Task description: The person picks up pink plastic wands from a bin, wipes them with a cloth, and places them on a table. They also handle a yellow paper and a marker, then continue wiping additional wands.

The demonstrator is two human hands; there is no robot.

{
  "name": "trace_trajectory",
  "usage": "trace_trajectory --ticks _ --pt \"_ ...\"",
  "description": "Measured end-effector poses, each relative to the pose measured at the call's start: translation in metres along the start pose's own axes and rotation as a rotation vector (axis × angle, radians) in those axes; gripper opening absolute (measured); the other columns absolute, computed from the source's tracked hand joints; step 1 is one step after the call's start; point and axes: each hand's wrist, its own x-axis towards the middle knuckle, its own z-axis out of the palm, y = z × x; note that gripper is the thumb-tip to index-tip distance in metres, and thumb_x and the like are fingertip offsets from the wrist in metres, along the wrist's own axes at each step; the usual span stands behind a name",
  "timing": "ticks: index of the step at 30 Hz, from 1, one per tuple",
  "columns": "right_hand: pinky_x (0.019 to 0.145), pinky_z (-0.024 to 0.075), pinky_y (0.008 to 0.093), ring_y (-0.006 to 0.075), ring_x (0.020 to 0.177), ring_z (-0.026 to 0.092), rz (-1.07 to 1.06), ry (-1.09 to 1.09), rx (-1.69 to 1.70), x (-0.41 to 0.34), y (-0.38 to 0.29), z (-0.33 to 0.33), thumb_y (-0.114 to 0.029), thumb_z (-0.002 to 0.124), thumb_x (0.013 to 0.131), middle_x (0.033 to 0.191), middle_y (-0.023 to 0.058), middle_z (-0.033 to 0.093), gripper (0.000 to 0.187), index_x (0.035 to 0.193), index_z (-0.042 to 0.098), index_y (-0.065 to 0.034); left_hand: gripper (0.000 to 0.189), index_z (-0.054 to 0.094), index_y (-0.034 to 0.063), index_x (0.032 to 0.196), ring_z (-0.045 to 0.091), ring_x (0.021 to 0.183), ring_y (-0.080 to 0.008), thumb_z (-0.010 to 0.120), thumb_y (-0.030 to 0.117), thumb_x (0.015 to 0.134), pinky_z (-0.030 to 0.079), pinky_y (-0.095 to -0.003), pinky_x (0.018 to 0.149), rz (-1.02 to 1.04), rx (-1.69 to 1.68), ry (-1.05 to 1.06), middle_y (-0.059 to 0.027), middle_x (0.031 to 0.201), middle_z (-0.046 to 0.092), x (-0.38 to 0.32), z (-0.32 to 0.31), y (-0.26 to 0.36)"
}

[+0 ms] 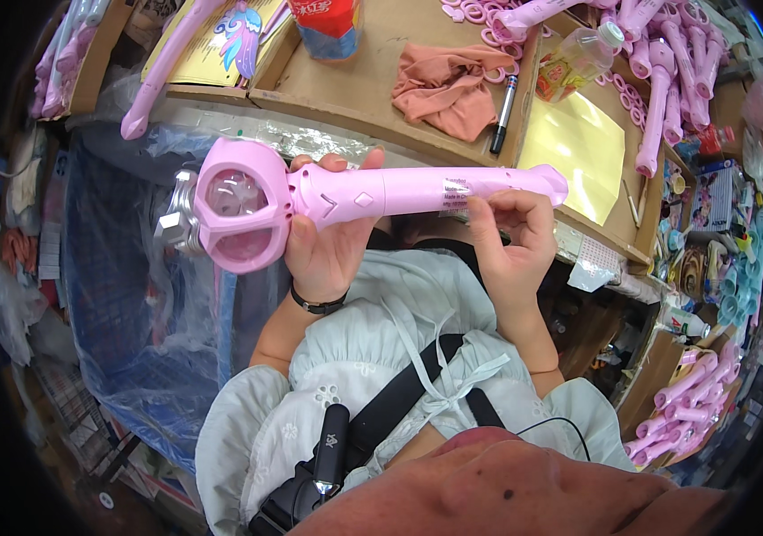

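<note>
A pink plastic toy wand (415, 189) lies level across the view, its domed head with clear windows (237, 193) at the left. My left hand (331, 251) grips it just behind the head, thumb in front and fingertips showing over the top edge. On the handle sits a small clear label (455, 194) with printed writing, its lower edge reaching past the handle. My right hand (515, 238) has thumb and forefinger pinched together at the right side of this label. The other right fingers are curled against the handle near its tail end.
Beyond the wand stands a cardboard tray (361, 100) with an orange cloth (445, 90) and a marker (504, 114). A drink bottle (579, 60) rests near yellow sheets (579, 157). More pink wands (680, 74) pile up at right. A plastic-lined blue crate (133, 288) stands at left.
</note>
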Motion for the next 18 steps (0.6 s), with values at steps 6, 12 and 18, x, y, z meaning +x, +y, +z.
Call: trace_trajectory --ticks 6,12,18 --pt "0.053 0.0458 0.0216 0.0091 0.056 0.054 -0.042 0.075 -0.345 0.001 0.014 -0.006 -0.020 0.080 0.071 0.067 0.0032 0.056 0.035 0.084 0.053 -0.0025 0.062 0.033 0.0158 0.125 0.033 0.130 -0.0382 0.070 0.037 0.080 0.023 -0.0560 0.108 0.091 0.158 -0.141 -0.0043 0.122 0.045 -0.001 0.005 0.002" --pt "0.069 0.0429 0.0265 0.0149 0.078 0.051 0.204 0.150 -0.466 0.024 0.013 -0.048 -0.020 0.078 0.072 0.086 0.0065 0.053 0.039 0.095 0.053 0.0004 0.063 0.034 0.0134 0.128 0.038 0.125 -0.0417 0.067 0.040 0.082 0.026 -0.0595 0.105 0.045 0.244 -0.094 -0.0068 0.122 0.046 0.013 0.003 0.031" --pt "0.082 0.0473 0.0360 0.0304 0.094 0.061 -0.051 -0.772 -0.402 0.031 0.002 -0.056 -0.021 0.078 0.065 0.102 0.0185 0.061 0.055 0.113 0.055 -0.0042 0.083 0.030 0.0085 0.134 0.045 0.120 -0.0423 0.058 0.061 0.077 0.037 -0.0604 0.098 -0.110 0.334 -0.333 -0.0153 0.129 0.045 0.064 0.028 0.043"
